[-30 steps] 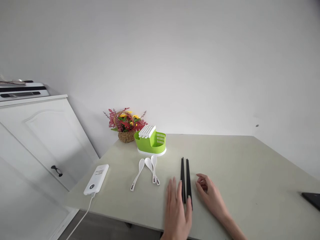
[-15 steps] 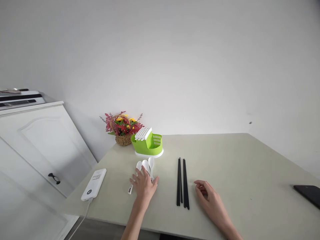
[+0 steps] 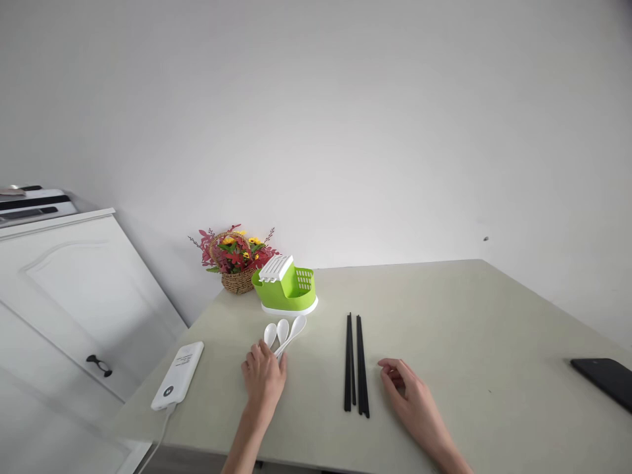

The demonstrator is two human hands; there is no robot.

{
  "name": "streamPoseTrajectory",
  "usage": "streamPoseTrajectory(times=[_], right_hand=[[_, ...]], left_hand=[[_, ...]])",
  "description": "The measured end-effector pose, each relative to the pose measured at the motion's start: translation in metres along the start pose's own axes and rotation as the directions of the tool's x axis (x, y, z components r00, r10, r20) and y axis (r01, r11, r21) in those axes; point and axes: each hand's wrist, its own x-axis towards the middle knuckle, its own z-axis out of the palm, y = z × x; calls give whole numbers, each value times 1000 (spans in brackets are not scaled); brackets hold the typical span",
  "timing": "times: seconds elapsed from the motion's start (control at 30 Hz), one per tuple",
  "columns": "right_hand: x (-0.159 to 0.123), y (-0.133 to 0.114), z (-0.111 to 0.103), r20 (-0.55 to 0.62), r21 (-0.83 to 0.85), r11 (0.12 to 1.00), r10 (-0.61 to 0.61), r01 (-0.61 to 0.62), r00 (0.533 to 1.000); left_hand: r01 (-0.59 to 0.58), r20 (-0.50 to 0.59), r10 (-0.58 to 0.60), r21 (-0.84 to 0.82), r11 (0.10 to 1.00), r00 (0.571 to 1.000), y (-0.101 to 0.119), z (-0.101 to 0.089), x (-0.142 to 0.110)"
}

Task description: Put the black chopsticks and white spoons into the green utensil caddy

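Three white spoons (image 3: 296,325) lie on the table with their bowls facing away from me. My left hand (image 3: 264,372) is closed over their handles, which are mostly hidden under the fingers. The right-hand spoon slants across toward the others. To the right lie several black chopsticks (image 3: 362,368) in two narrow bunches, pointing away from me. Just right of them, my right hand (image 3: 407,392) rests on the table, holding nothing, its fingers loosely curled and the thumb apart from the forefinger. Behind the spoons stands a green utensil holder (image 3: 286,299) with a white slotted top and white base.
A wicker basket of artificial flowers (image 3: 237,282) stands beside the holder near the wall. A white power bank (image 3: 178,375) with a cable lies at the table's left. At the right edge is a black phone (image 3: 605,378). A white cabinet (image 3: 74,296) adjoins on the left.
My left hand has moved left and toward me, closing its spread fingers on the spoon handles. The spoons have drawn together and the right-hand one has turned. My right hand stays put.
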Motion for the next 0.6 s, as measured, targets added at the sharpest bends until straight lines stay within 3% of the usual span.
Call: streamPoseTrajectory(times=[0.1,0.23,0.33,0.6], right_hand=[[0,1,1,16,-6,1000,4,-4,1000],[0,0,2,14,3,1000,-17,17,1000],[0,-2,1,3,17,1000,-23,23,1000],[1,-3,0,-18,47,999,-16,17,1000]], left_hand=[[-44,11,43,34,998,999,-5,1,1],[-160,115,152,68,985,982,2,0,5],[-182,174,168,66,981,970,6,-3,6],[-181,174,208,-157,971,963,-3,-2,-3]])
